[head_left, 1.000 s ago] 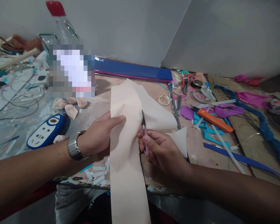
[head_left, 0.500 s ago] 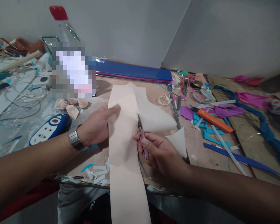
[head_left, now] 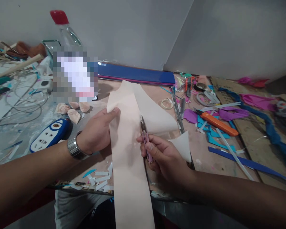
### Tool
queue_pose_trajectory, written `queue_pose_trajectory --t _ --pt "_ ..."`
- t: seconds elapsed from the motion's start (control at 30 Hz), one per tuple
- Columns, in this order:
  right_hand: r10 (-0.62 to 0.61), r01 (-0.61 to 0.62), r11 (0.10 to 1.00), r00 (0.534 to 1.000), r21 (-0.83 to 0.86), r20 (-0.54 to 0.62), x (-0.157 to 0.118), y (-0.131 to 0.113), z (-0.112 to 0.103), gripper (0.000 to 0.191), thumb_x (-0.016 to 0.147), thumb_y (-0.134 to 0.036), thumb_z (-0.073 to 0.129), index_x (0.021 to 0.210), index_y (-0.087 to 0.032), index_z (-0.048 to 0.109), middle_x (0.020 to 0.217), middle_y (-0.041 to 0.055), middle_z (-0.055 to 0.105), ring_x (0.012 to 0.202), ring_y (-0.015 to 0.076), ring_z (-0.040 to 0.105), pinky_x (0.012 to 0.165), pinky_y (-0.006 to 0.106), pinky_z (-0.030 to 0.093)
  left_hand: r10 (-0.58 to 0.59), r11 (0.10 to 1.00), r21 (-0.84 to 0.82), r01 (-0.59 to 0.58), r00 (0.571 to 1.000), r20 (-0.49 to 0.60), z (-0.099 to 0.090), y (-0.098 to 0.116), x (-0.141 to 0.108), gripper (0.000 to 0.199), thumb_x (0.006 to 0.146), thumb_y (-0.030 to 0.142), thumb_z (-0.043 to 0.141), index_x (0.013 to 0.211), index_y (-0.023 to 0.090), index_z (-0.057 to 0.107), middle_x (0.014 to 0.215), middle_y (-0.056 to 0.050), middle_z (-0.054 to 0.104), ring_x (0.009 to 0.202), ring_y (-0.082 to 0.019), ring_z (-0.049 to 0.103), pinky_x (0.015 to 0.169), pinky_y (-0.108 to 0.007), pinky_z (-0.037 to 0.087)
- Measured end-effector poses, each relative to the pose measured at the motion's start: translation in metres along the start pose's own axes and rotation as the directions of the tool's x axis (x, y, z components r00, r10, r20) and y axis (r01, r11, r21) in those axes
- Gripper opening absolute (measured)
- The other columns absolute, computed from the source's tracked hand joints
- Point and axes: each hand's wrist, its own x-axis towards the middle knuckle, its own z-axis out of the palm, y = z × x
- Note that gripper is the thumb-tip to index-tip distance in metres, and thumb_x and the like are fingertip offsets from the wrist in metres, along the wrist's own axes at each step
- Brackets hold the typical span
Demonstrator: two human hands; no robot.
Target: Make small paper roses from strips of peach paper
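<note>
A long strip of pale peach sheet (head_left: 128, 168), like craft paper or thin foam, runs from mid-table over the front edge toward me. My left hand (head_left: 95, 130), with a metal watch (head_left: 75, 147) on its wrist, pinches the strip's left side, thumb on top. In my right hand (head_left: 166, 156) is a pair of small scissors (head_left: 147, 148) with pink handles. Their blades point away from me at the strip's right edge and look nearly closed. Beyond them a wider, whitish part of the sheet (head_left: 157, 114) spreads to the right.
Left of the sheet lie a blue-and-white power strip (head_left: 49, 135), peach petal shapes (head_left: 73, 115) and white scraps (head_left: 102, 178). An orange utility knife (head_left: 219, 123), a tape roll (head_left: 166, 103) and coloured scraps lie right. A red-capped bottle (head_left: 70, 35) stands behind, near blue sheets (head_left: 135, 72).
The strip's far end has swung slightly left and its top corner now lifts. My left hand has shifted a little left with it. The scissors remain at the right edge, their blades slightly lower.
</note>
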Motion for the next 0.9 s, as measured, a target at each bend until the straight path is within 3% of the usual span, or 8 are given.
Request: queue_pose_trajectory --t 0.17,0.33,0.5,0.9 --pt "0.026 -0.026 1.0 1.0 -0.003 -0.008 -0.0027 -0.002 0.0009 0.043 0.082 -0.051 0.081 0.11 -0.02 0.071 0.075 -0.0028 0.056 0.05 0.0051 0.035 0.044 0.02 0.022 -0.005 1.0 -0.023 0.004 0.999 -0.04 0.0001 0.0022 0.0026 0.019 0.098 0.018 0.057 0.115 0.016 0.067 0.111 -0.01 0.077 0.111 -0.029 0.073 0.098 -0.044 0.058" --pt "-0.003 0.003 1.0 1.0 0.014 0.005 -0.0055 -0.003 0.0017 0.04 0.083 -0.05 0.081 0.108 -0.019 0.072 0.077 -0.0008 0.056 0.059 0.0084 0.04 0.049 0.021 0.028 0.021 1.0 0.0 -0.021 0.999 -0.042 0.0003 0.0008 0.0015 0.018 0.096 0.018 0.06 0.111 0.013 0.068 0.103 -0.01 0.078 0.104 -0.028 0.074 0.099 -0.047 0.057" --pt "0.012 -0.012 1.0 1.0 0.004 0.029 -0.005 -0.0014 0.0003 0.04 0.084 -0.05 0.08 0.107 -0.02 0.071 0.076 -0.0011 0.056 0.059 0.0089 0.039 0.05 0.023 0.026 0.021 0.999 0.043 -0.02 1.0 -0.009 -0.0023 -0.0014 0.0002 0.02 0.093 0.023 0.066 0.11 0.013 0.069 0.101 -0.01 0.077 0.09 -0.026 0.075 0.093 -0.045 0.059" --pt "0.007 -0.007 1.0 1.0 0.005 0.011 -0.0039 -0.0042 0.0031 0.034 0.085 -0.05 0.079 0.1 -0.02 0.068 0.074 -0.0026 0.054 0.055 0.0072 0.036 0.047 0.021 0.024 -0.002 0.999 0.032 0.002 1.0 0.003 -0.0008 -0.0037 -0.0036 0.017 0.095 0.023 0.062 0.105 0.012 0.07 0.091 -0.009 0.077 0.076 -0.021 0.074 0.076 -0.035 0.06"
